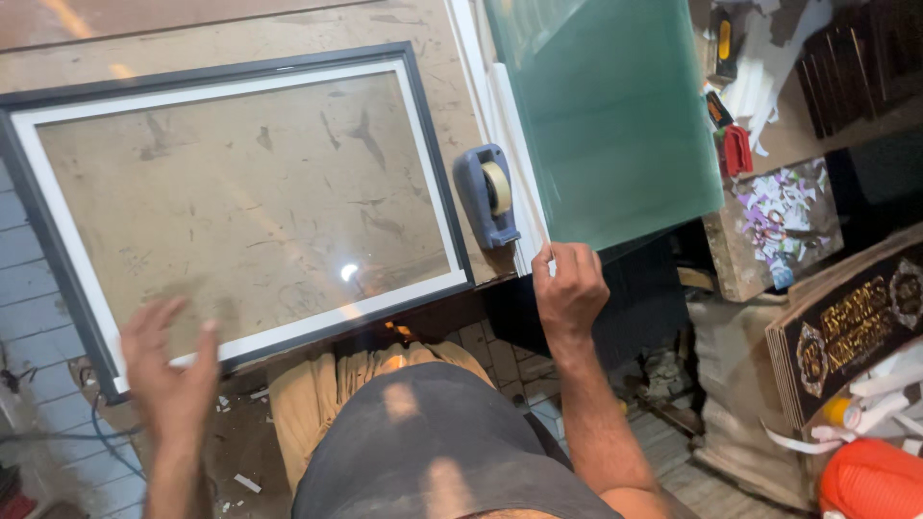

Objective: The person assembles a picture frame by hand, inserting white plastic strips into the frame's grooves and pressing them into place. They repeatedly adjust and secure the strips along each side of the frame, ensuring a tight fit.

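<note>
A large dark picture frame (437, 183) with a white inner border and a glass pane lies flat on a worn brown worktable (288, 34). My left hand (171, 370) hovers blurred over the frame's near left corner, fingers spread, holding nothing. My right hand (569, 288) is curled at the table's near edge, gripping the lower end of white strips (500, 106) that lie beside a greenish glass sheet (615, 125). A blue tape dispenser (486, 197) with a roll of pale tape sits between the frame and the strips.
To the right stand dark framed plaques with gold ornament (851, 327), a box of paper scraps (779, 221), a red tool (736, 149) and an orange cap (870, 481). Tiled floor (29, 288) shows at the left.
</note>
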